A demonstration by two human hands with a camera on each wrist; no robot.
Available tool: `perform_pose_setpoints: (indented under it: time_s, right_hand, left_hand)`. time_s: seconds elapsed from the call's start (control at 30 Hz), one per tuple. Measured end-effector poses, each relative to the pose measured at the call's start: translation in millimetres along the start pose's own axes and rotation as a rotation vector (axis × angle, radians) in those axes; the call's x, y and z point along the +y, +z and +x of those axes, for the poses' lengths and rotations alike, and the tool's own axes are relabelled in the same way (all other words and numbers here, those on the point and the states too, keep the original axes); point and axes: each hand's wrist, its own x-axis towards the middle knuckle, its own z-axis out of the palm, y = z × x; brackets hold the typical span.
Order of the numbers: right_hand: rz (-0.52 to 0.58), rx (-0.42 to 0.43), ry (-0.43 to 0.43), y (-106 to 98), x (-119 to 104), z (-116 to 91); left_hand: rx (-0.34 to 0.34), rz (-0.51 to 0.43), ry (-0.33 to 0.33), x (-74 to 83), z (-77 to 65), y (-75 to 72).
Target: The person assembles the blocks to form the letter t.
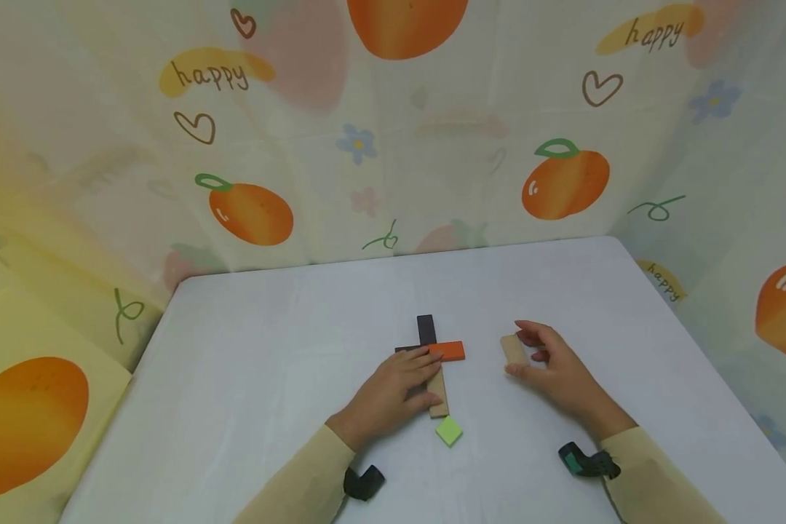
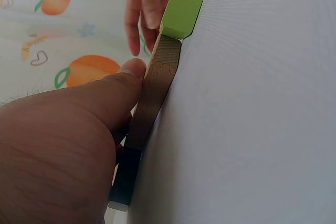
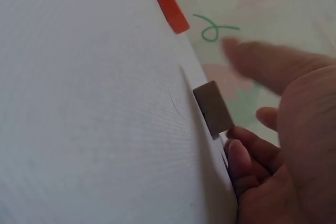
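Several small blocks lie together on the white table. A dark block (image 1: 426,330) points away at the top, and part of another dark block (image 1: 406,348) shows left of an orange block (image 1: 448,351). Below them runs a plain wooden block (image 1: 438,397), with a green block (image 1: 449,431) set cornerwise at its near end. My left hand (image 1: 389,389) rests over the group, fingers extended, thumb against the wooden block's side. To the right, my right hand (image 1: 560,371) spreads around a separate wooden block (image 1: 514,350); its fingers touch one end, while the thumb looks apart from it.
The white table (image 1: 268,349) ends at a back edge before a fruit-patterned curtain (image 1: 393,182). A dark strap device (image 1: 363,482) sits at the left wrist, another dark device (image 1: 588,461) at the right wrist.
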Motion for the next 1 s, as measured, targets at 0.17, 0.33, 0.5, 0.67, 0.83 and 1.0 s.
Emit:
perform_pose_setpoints:
  time_s: [0.17,0.33,0.5,0.67,0.83,1.0]
  right_hand:
    - [-0.026,-0.019,-0.045,-0.4,0.9,1.1]
    - [-0.021,-0.049,-0.039,0.1,0.5,2.2]
    - [-0.046,-0.045,-0.048,-0.3,-1.1,0.4]
    - [-0.116,-0.012,-0.068,-0.4,-2.1,-0.6]
    - [-0.122,-0.010,-0.076,-0.1,-2.5,-0.8]
    - [-0.151,-0.004,-0.096,0.8,-2.5,-1.4]
  left_hand:
    - [-0.002,0.000,-0.003,0.5,0.1,-1.1]
    - [0.000,0.000,-0.008,1.0,0.3,-1.0]
    - [0.003,-0.005,-0.011,0.9,-0.2,0.4]
    - [0.003,-0.007,-0.006,1.5,-0.1,-0.4]
    - [0.001,-0.007,-0.010,1.1,0.3,-0.5]
    - [0.002,-0.017,-0.013,0.7,0.2,-0.2]
